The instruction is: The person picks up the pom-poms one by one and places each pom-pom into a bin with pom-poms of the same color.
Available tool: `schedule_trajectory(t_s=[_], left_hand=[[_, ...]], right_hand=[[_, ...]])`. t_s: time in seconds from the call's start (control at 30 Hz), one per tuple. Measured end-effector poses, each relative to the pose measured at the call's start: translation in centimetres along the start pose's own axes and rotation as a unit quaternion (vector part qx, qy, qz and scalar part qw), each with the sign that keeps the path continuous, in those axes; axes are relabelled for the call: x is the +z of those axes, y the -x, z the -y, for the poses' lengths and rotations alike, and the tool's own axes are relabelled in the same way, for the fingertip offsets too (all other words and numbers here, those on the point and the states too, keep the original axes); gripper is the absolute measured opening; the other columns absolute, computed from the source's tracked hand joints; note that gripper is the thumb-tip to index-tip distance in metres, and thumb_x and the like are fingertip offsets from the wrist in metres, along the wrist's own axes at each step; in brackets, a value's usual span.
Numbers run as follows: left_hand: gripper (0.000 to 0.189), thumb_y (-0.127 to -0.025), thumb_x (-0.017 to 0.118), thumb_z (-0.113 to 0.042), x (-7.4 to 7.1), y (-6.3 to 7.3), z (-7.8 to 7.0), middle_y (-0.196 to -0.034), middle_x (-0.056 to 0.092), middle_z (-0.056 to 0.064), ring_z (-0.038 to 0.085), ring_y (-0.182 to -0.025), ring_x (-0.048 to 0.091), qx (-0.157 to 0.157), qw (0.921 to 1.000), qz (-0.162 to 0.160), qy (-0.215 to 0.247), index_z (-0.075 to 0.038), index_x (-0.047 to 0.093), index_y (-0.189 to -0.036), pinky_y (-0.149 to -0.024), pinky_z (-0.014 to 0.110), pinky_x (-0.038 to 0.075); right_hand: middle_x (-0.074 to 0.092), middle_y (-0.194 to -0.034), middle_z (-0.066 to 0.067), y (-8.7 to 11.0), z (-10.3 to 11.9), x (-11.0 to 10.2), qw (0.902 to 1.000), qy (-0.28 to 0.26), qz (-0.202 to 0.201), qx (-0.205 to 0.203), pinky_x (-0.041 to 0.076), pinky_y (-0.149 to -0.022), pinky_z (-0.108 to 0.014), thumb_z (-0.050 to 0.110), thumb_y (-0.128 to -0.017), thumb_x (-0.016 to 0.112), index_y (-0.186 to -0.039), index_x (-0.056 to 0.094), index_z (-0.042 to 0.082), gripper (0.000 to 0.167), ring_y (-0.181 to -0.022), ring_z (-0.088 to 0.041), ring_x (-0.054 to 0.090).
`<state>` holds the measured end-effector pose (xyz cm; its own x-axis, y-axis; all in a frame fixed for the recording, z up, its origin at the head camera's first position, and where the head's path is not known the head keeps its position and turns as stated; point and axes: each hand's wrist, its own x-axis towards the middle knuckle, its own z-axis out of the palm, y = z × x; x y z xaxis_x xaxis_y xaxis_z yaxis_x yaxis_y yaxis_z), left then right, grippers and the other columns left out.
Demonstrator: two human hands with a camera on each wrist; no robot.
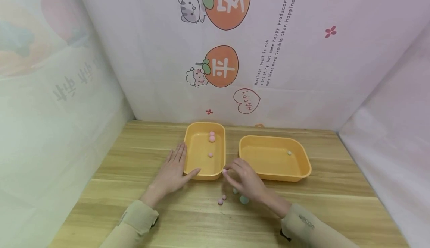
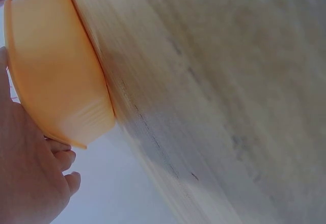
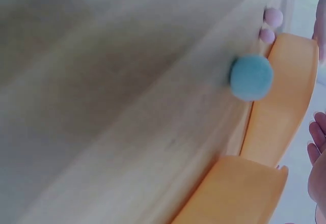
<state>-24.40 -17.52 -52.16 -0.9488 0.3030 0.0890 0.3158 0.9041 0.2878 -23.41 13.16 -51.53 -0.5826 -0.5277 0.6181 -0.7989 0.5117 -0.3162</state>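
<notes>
Along the left tray's outer side lie the straight fingers of my left hand, the thumb over its front rim. In the left wrist view that hand is at the orange-yellow tray's rim. My right hand pinches a small pink ball between thumb and fingertips, right at the tray's front right corner. Inside the left tray are pink balls. Two more pink balls sit on the table in front. A blue-green ball shows under my right hand, near a smaller pale green one.
A second orange-yellow tray stands to the right, turned sideways, with one small pale green ball inside. Both trays are on a wood-grain table. A printed cloth hangs behind its back edge, with cloth on both sides too.
</notes>
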Motion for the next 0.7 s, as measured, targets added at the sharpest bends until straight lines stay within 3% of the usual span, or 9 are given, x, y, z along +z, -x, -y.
schedule_trajectory(t_s=[0.23,0.7], left_hand=[[0.112,-0.106,0.048,-0.076,-0.3,0.0,0.0,-0.183,0.014,0.026,0.041,-0.172,0.017,0.006,1.0,-0.006,0.004,0.006,0.011,-0.173,-0.141,0.06,0.017],[0.112,-0.106,0.048,-0.076,-0.2,0.2,-0.1,-0.183,0.016,0.026,0.041,-0.172,0.018,0.008,0.9999,-0.009,0.007,0.006,0.012,-0.173,-0.141,0.06,0.018]], right_hand=[[0.077,-0.108,-0.005,-1.7,-0.2,-0.2,0.9996,0.008,0.011,0.024,0.063,-0.093,-0.042,0.01,-0.099,0.081,-0.106,0.077,0.008,0.008,-0.106,-0.023,0.071],[0.078,-0.1,-0.008,-4.5,-2.8,0.6,0.9992,0.037,-0.002,0.016,0.062,-0.086,-0.042,0.008,-0.097,0.083,-0.102,0.076,0.004,0.009,-0.098,-0.026,0.072]])
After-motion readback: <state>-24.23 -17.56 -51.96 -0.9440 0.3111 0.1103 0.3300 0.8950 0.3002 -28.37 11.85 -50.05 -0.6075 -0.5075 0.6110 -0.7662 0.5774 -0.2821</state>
